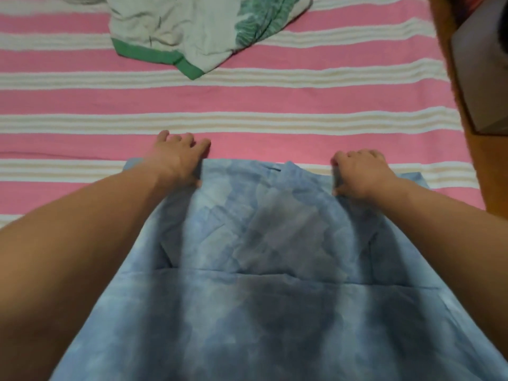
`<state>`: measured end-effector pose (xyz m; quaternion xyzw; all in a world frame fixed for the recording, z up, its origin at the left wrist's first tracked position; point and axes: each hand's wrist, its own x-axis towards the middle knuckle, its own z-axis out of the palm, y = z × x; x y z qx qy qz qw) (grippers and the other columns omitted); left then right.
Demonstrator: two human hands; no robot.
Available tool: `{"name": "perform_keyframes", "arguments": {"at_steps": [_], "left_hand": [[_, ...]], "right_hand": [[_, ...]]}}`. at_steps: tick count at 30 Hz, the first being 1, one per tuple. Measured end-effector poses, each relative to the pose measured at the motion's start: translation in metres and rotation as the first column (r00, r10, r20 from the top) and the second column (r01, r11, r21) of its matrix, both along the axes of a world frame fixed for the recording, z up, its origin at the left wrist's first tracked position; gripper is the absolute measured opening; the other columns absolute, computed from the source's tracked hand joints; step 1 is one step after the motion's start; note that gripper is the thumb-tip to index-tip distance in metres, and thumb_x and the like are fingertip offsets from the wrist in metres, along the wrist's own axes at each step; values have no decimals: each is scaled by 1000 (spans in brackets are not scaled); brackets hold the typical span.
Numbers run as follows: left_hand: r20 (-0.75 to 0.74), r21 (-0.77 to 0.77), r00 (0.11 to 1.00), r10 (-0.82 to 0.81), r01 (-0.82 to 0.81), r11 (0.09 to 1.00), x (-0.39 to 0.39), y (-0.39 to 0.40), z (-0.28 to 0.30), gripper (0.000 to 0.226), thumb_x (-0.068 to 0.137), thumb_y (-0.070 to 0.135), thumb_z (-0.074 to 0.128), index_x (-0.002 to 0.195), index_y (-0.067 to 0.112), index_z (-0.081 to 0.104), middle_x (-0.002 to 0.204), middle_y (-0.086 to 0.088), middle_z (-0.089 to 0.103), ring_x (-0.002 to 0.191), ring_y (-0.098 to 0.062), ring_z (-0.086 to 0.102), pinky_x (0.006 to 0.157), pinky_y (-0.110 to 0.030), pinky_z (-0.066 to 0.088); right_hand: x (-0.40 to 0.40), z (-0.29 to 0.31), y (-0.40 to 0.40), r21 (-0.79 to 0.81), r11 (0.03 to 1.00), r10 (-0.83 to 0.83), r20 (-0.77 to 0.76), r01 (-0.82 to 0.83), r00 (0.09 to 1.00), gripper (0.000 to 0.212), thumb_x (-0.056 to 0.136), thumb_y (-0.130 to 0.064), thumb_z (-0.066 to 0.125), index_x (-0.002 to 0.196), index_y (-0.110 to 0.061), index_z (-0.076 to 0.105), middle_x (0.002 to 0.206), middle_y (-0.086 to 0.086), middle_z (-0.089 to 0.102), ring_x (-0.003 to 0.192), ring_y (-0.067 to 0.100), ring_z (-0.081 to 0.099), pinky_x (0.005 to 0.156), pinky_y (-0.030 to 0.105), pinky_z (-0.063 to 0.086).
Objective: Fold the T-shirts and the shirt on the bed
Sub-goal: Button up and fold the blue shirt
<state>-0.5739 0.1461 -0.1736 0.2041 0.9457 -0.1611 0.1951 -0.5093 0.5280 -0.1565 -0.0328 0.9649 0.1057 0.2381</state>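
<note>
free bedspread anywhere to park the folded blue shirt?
Yes: a wide bare band of striped bedspread between the blue shirt and the crumpled white-and-green T-shirt, plus the far-left strip. Near edge is crowded: both hands, left hand and right hand, grip the shirt's top edge.

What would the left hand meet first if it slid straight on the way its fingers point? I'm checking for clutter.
Probably only bare striped bedcover; the left hand points slightly right of the crumpled white-and-green T-shirt, though depth is unclear.
</note>
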Motion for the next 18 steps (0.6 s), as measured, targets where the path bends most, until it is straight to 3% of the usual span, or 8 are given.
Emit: {"name": "perform_keyframes", "arguments": {"at_steps": [2,4,6,8,10,13,16,18], "left_hand": [[48,-7,998,41,-41,999,1,2,6,69,79,57,74,133,27,42,126,-6,63,116,-26,61,111,-42,30],[48,-28,998,-43,44,999,10,1,17,39,90,45,64,123,27,51,114,-3,70,107,-23,66,105,-35,34],[-2,-13,988,-154,154,988,27,-10,33,15,93,27,58,107,26,54,103,-2,70,97,-25,66,100,-32,39],[-53,161,988,-143,150,975,50,-30,49,27,82,9,68,89,25,47,86,-6,65,79,-31,61,80,-37,48],[-92,315,991,-96,121,941,82,-53,73,40,66,4,79,81,21,46,77,-8,57,67,-34,58,58,-34,37],[-91,365,990,-110,136,921,142,-76,107,28,67,14,75,85,16,54,85,-8,51,69,-36,57,56,-33,30],[-104,383,976,-193,219,897,199,-91,113,9,79,21,57,85,18,52,84,-8,50,69,-35,57,55,-36,37],[-60,364,976,-211,218,906,228,-100,104,9,82,23,56,90,19,53,88,-7,50,71,-35,56,57,-42,45]], "right_hand": [[-1,12,-4,48,999,-12,96,7,995,48,85,-41,70,125,-20,55,122,10,65,112,30,61,96,40,41],[6,27,-3,60,996,48,170,-59,984,33,85,-32,66,116,-21,65,118,8,66,105,29,61,90,38,45],[21,40,5,-19,987,163,100,-162,981,28,84,-23,66,111,-16,65,114,9,58,107,32,57,80,37,47],[44,54,16,-136,964,220,-88,-231,972,22,79,-16,68,99,-11,60,101,10,52,99,35,56,66,37,43],[76,71,24,-199,943,226,-204,-266,953,28,67,-9,74,88,-10,54,87,11,52,83,37,57,57,39,43],[133,92,32,-278,897,259,-297,-343,919,35,56,-3,74,81,-11,50,77,11,49,66,36,52,52,41,41],[192,101,26,-331,840,315,-348,-431,883,12,73,-11,57,80,-15,48,75,8,47,62,31,48,53,39,35],[223,93,19,-339,823,345,-341,-456,875,3,82,-19,48,82,-17,49,75,7,48,63,30,49,53,38,35]]}}
